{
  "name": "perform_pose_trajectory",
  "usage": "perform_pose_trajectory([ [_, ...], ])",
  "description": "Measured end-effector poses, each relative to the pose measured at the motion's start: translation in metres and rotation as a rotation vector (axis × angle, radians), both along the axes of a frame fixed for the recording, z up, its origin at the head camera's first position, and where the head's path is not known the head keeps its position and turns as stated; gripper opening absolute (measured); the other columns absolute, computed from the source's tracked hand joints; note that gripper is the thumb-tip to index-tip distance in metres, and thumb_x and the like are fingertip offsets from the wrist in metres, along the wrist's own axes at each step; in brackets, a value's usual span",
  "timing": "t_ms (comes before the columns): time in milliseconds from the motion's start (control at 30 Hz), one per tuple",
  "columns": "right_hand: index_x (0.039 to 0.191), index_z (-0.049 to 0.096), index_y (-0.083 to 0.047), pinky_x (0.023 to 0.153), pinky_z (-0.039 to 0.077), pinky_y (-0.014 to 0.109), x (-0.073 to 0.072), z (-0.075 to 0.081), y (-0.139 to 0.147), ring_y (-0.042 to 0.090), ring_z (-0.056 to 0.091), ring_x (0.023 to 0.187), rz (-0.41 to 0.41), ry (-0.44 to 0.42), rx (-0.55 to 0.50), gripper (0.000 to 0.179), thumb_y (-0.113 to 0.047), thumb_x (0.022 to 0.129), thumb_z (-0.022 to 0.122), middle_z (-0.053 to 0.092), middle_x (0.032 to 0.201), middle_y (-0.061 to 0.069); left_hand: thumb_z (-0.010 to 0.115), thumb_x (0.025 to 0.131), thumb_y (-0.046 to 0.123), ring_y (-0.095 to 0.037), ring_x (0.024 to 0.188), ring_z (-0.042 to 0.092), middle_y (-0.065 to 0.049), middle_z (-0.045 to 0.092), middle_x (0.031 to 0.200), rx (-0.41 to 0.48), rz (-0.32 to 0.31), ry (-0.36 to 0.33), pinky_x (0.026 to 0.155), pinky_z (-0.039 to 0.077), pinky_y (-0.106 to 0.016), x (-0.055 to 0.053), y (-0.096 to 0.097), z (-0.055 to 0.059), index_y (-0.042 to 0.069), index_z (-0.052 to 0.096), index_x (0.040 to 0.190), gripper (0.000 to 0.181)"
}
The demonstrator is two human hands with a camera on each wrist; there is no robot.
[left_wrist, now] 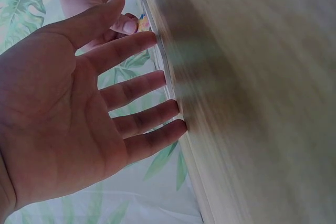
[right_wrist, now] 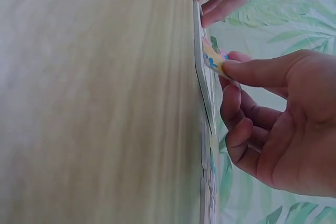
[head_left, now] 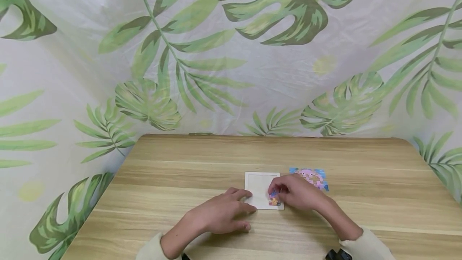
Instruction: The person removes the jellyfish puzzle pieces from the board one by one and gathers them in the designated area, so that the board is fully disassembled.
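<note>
A square white puzzle tray (head_left: 258,183) with a thin inner outline lies on the table. My right hand (head_left: 297,191) is over its right side. Between thumb and fingertips it pinches a colourful jigsaw puzzle piece (right_wrist: 214,62), tilted up from the tray in the right wrist view. The same blue, pink and orange patch (head_left: 274,201) shows at the tray's lower right corner, partly covered by the fingers. My left hand (head_left: 225,212) spreads its fingers at the tray's left and lower edges, fingertips touching there; its palm (left_wrist: 58,114) faces the left wrist camera and holds nothing.
A joined pink and blue jigsaw picture (head_left: 313,179) lies to the right of the tray, partly behind the right hand. Beneath everything is a wood-grain table (head_left: 173,163). A leaf-patterned cloth (head_left: 274,75) hangs along its far edge and sides.
</note>
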State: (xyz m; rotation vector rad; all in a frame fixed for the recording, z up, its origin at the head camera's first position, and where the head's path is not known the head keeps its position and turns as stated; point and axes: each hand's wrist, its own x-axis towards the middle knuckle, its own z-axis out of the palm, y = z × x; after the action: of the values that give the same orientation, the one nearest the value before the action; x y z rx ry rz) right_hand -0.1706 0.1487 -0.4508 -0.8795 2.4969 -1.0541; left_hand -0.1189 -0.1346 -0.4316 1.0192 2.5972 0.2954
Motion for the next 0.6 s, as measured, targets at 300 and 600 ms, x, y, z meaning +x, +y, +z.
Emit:
perform_pose_trajectory([
  [300, 0.104, 0.078, -0.017, 0.066, 0.048, 0.022, 0.001, 0.002, 0.026, 0.003, 0.053, 0.072, 0.002, 0.016, -0.052, 0.018, -0.001, 0.099, 0.07, 0.071, 0.086, -0.005, 0.07, 0.103, 0.048, -0.029, 0.15, 0.048, -0.003, 0.051, 0.164, -0.005, -0.005, 0.002, 0.118, 0.05, -0.047, 0.0, 0.0, -0.001, 0.029, 0.07, 0.144, 0.045],
  [600, 0.104, 0.078, -0.017, 0.069, 0.049, 0.021, 0.004, 0.0, 0.048, 0.002, 0.053, 0.082, 0.02, 0.037, -0.065, 0.012, -0.006, 0.1, 0.072, 0.07, 0.095, -0.007, 0.07, 0.103, 0.049, -0.028, 0.15, 0.048, -0.003, 0.05, 0.164, -0.011, -0.001, 0.001, 0.117, 0.051, -0.047, 0.001, -0.001, 0.0, 0.029, 0.07, 0.144, 0.046],
])
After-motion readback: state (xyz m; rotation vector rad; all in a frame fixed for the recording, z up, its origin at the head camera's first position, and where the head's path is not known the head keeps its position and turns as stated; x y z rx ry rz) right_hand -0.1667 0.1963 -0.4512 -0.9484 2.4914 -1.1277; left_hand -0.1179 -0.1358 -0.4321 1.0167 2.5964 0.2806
